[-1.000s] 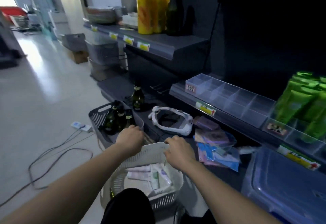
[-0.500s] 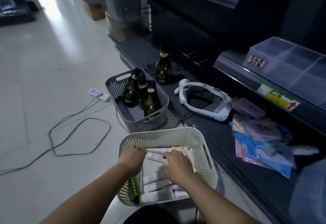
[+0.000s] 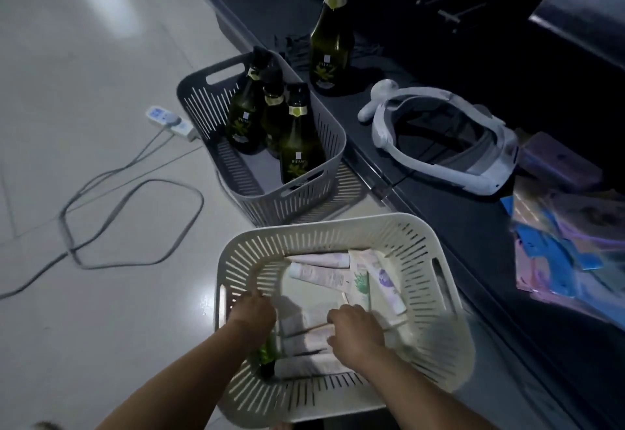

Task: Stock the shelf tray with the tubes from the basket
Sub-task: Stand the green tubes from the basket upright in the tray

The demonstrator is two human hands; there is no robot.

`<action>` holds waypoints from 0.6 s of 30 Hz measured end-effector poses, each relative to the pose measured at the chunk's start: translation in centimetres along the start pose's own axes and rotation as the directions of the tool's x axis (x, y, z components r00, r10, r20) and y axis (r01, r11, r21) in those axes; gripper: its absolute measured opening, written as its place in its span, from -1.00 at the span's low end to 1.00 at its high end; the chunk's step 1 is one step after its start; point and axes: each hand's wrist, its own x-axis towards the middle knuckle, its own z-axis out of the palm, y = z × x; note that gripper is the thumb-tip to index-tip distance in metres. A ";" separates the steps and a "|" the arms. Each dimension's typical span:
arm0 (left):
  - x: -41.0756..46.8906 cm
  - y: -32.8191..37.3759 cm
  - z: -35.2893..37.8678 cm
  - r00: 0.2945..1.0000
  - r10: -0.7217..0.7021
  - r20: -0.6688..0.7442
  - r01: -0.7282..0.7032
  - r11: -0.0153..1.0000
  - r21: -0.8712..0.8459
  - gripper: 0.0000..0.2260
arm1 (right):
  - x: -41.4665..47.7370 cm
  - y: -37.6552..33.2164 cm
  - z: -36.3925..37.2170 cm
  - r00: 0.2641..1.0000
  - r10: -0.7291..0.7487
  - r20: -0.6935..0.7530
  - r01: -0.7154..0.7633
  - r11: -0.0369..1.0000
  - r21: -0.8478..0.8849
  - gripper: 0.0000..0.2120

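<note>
Head view, change: both hands have left the rim of the white basket [image 3: 338, 226] and gone down inside it; the view has dipped, so the shelf tray is out of sight.
Meaning: picking looks begun, with nothing stocked yet.
Left hand [image 3: 252, 311]: by the basket's left wall, fingers hidden; I cannot tell whether it holds anything.
Right hand [image 3: 355, 331]: on the near tubes, fingers curled; grip uncertain.
Tubes [image 3: 321, 274]: some under the hands, others loose at the far side.

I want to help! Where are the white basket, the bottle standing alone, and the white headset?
white basket [image 3: 321, 228]: head view, far rim.
lone bottle [image 3: 329, 50]: head view, glass body.
white headset [image 3: 380, 125]: head view, left band.
</note>
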 end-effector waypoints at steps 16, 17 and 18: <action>4.5 0.0 3.2 0.991 0.090 0.094 -0.102 0.987 0.128 -0.65 | 3.1 1.3 3.3 0.998 0.041 0.049 -0.042 0.999 0.007 -0.73; 4.4 -0.2 2.9 0.990 0.116 0.082 -0.124 0.986 0.109 -0.66 | 3.0 1.4 3.3 0.997 0.066 0.037 -0.068 0.995 0.075 -0.77; 4.2 -0.3 2.3 0.988 0.140 0.070 -0.144 0.988 0.054 -0.67 | 2.9 1.5 3.2 0.995 0.096 0.027 -0.099 0.983 0.153 -0.78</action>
